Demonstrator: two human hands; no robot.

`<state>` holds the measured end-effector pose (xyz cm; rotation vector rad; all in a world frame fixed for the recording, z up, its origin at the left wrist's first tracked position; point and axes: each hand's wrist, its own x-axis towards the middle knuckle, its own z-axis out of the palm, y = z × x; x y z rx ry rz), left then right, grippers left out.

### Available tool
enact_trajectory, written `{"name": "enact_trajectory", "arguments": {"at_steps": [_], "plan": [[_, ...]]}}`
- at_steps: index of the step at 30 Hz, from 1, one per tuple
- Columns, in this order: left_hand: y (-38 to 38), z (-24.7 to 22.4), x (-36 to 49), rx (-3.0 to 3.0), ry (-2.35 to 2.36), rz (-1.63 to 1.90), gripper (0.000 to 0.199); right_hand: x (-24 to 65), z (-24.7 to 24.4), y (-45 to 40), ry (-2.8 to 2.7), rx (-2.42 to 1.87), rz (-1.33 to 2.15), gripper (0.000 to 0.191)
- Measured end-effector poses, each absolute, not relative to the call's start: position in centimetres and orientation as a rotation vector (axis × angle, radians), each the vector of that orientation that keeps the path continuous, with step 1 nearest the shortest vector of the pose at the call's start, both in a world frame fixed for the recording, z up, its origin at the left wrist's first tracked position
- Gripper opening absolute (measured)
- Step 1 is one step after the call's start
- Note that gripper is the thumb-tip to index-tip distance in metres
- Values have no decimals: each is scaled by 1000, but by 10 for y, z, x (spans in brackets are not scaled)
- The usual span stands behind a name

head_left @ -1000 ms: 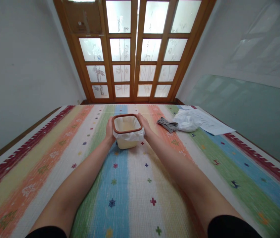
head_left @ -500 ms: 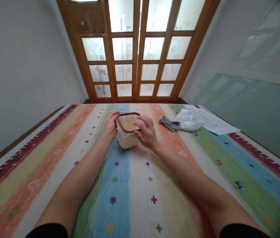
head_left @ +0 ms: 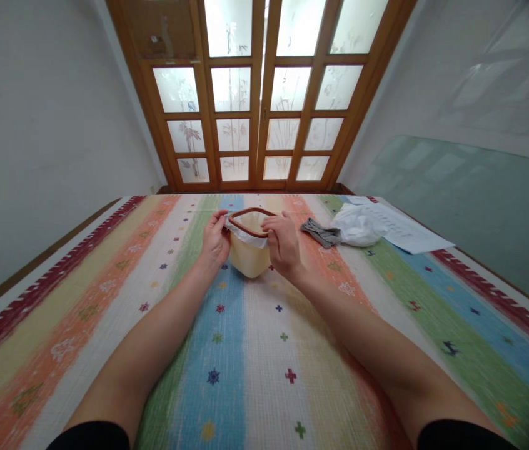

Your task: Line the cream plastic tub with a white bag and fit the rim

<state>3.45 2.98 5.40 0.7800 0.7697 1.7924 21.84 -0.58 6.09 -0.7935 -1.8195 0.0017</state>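
Observation:
Between my hands is a small cream-coloured bin point(head_left: 247, 258) with a brown rim ring point(head_left: 241, 226). A thin white plastic liner point(head_left: 251, 240) lines it and folds out over the edge beneath the ring. My left hand point(head_left: 216, 237) is closed at the left side, pinching the liner's edge by the rim. On the right side my right hand point(head_left: 284, 242) grips the brown ring and the bin's edge, with its fingers curled over the top. The bin's right wall is partly hidden behind that hand.
Right of the bin lie a grey crumpled cloth point(head_left: 321, 233), a white plastic bag point(head_left: 359, 225) and printed paper sheets point(head_left: 409, 232). A striped tablecloth point(head_left: 264, 350) covers the table. Wooden glazed doors point(head_left: 255, 112) stand beyond its far edge.
The bin has turned and shifted slightly right, so a corner now faces me. My right hand has closed on the rim from a looser pose. My left hand has moved a little right.

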Motion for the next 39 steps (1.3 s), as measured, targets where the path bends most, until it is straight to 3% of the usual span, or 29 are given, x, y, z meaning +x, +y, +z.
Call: {"name": "enact_trajectory", "arguments": {"at_steps": [8, 15, 21, 30, 39], "plan": [[20, 40, 43, 774, 812, 1768, 9, 206, 86, -31, -2222, -1003, -243, 40], [11, 46, 45, 815, 821, 1684, 24, 210, 80, -23, -2226, -1072, -390, 38], [10, 47, 46, 759, 900, 1709, 21, 206, 79, -24, -2207, -1088, -449, 38], [12, 45, 48, 780, 963, 1781, 12, 211, 88, -26, -2221, -1073, -289, 40], [8, 36, 52, 893, 1027, 1777, 19, 214, 95, -30, -2244, -1060, -96, 30]]}}
